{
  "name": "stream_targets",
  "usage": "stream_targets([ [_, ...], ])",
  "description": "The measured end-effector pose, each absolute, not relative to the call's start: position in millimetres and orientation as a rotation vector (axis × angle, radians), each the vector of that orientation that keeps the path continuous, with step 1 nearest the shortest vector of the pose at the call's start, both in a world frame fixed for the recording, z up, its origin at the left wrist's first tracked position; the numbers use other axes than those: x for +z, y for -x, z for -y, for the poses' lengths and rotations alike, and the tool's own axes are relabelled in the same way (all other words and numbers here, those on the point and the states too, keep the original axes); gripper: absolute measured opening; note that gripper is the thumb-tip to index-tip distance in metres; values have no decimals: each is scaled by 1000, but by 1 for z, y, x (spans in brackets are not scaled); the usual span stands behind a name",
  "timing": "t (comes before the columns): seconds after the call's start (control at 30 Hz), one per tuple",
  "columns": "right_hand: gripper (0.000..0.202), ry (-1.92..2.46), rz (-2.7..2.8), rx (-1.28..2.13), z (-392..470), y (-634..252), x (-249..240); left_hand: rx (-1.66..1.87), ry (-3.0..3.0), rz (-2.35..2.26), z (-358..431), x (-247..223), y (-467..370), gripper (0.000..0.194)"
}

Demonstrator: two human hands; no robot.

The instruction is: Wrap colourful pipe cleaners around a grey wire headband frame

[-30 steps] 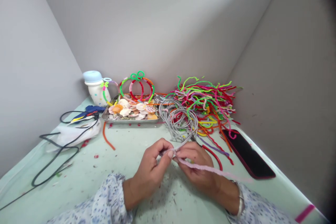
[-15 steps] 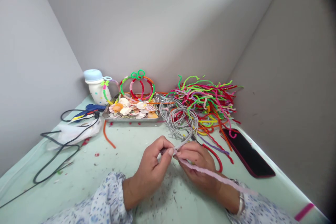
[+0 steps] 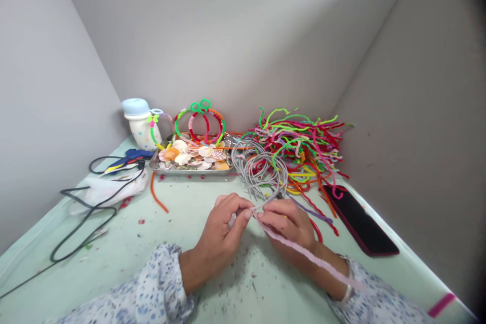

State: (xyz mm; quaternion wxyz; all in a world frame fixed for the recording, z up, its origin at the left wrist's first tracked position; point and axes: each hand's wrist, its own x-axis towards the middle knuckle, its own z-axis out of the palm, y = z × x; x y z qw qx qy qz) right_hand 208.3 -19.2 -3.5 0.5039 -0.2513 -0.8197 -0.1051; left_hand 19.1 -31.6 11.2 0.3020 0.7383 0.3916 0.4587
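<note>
My left hand [image 3: 224, 230] and my right hand [image 3: 290, 225] meet fingertip to fingertip above the table. Both are closed in a pinch around the end of a pale pink pipe cleaner [image 3: 313, 257], whose long tail runs over my right hand and forearm. A grey wire [image 3: 269, 203] also enters the pinch between the fingertips. Just beyond lies a loose coil of grey wire [image 3: 261, 168]; whether the pinched wire belongs to it I cannot tell. The exact join is hidden by my fingers.
A metal tray [image 3: 190, 172] of seashells stands at the back, with pipe-cleaner hoops [image 3: 207, 124] on it. To its left are a white bottle [image 3: 140, 129], a black cable [image 3: 81, 233] and a plastic bag [image 3: 110, 192]. Tangled pipe cleaners [image 3: 299, 142] and a phone [image 3: 362, 223] lie right.
My two hands have shifted slightly upward, still pinched together. The pink pipe cleaner's tail now hangs a little lower across my right forearm.
</note>
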Motion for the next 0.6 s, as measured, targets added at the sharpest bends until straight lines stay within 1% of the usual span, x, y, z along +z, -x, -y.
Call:
stream_targets([
  [0.17, 18, 639, 1958, -354, 20, -209, 0, 1200, -1999, -1032, 32, 13, -19, 16],
  [0.37, 23, 647, 1979, -413, 18, -210, -1, 1187, -1977, -982, 33, 15, -17, 22],
  [0.6, 21, 658, 2031, -444, 18, -210, -4, 1162, -1769, -967, 36, 10, -16, 17],
])
